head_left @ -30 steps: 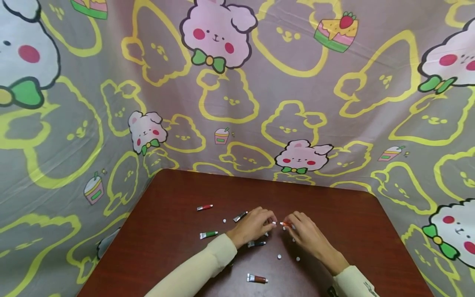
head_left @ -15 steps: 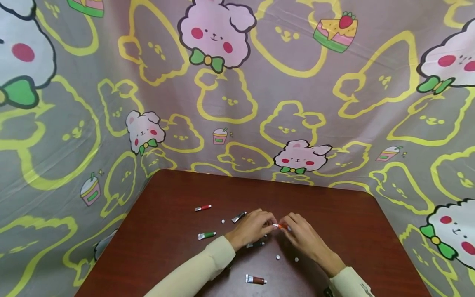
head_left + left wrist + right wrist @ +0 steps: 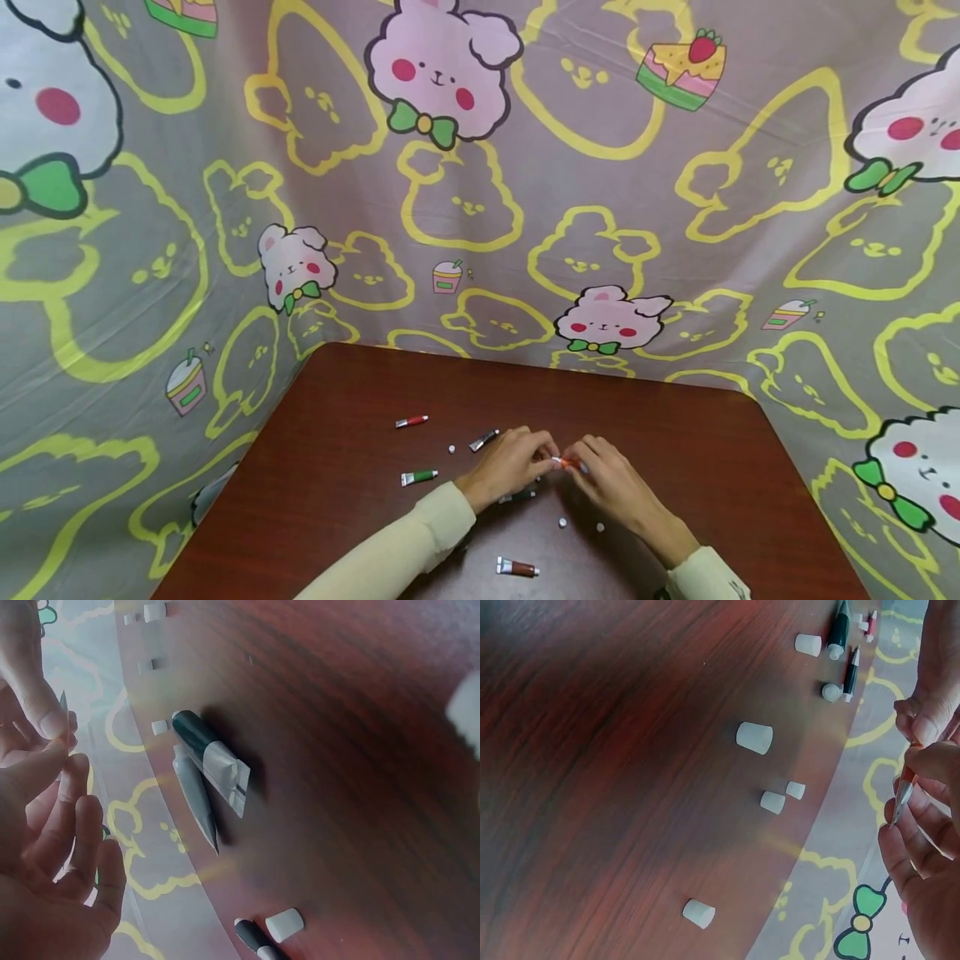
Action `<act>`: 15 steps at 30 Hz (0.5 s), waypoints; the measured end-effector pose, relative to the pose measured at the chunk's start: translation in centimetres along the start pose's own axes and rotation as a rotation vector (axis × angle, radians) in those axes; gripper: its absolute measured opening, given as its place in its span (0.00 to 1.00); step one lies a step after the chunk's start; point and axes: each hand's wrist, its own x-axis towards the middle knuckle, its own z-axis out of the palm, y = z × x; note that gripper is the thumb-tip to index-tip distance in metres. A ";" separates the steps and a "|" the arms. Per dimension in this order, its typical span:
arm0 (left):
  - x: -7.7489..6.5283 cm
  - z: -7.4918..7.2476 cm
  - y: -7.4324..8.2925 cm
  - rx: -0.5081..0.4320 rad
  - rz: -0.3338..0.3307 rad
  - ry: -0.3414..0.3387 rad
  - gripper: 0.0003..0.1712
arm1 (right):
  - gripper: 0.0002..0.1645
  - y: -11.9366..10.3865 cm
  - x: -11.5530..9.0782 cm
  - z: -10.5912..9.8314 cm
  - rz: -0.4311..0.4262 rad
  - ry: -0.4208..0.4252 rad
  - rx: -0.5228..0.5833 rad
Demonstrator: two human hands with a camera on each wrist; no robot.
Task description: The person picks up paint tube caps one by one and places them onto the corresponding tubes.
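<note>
My right hand [image 3: 611, 479] grips a small orange paint tube [image 3: 908, 774] by its body, its flattened silver end pointing back toward the palm. Thumb and finger of my left hand [image 3: 517, 457] pinch the white cap at the tube's front end, so the two hands meet there above the table. Fingertips hide most of the cap. Below the left wrist lies a dark paint tube [image 3: 517, 497], partly covered by that hand in the head view. Two tubes lie close together in the left wrist view, one dark green [image 3: 196, 733] and one grey [image 3: 195, 795].
On the brown table [image 3: 360, 383] lie a red tube [image 3: 412, 422], a black tube [image 3: 483, 440], a green tube [image 3: 418, 477] and a brown tube [image 3: 517, 567]. Several loose white caps, such as one cap [image 3: 562, 522] nearer me, are scattered around. Patterned cloth [image 3: 480, 275] hangs behind.
One second ago the hands were apart, the left with a white cap and the right with the orange tube. They have come together, and cap and tube tip now meet.
</note>
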 end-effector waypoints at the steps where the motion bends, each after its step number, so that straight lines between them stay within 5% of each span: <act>1: 0.0 0.0 0.0 -0.003 -0.002 0.002 0.06 | 0.19 0.0 0.0 0.0 0.005 -0.001 0.004; 15: -0.3 0.2 -0.2 -0.045 0.029 0.034 0.04 | 0.20 -0.1 -0.1 0.0 0.042 0.022 0.044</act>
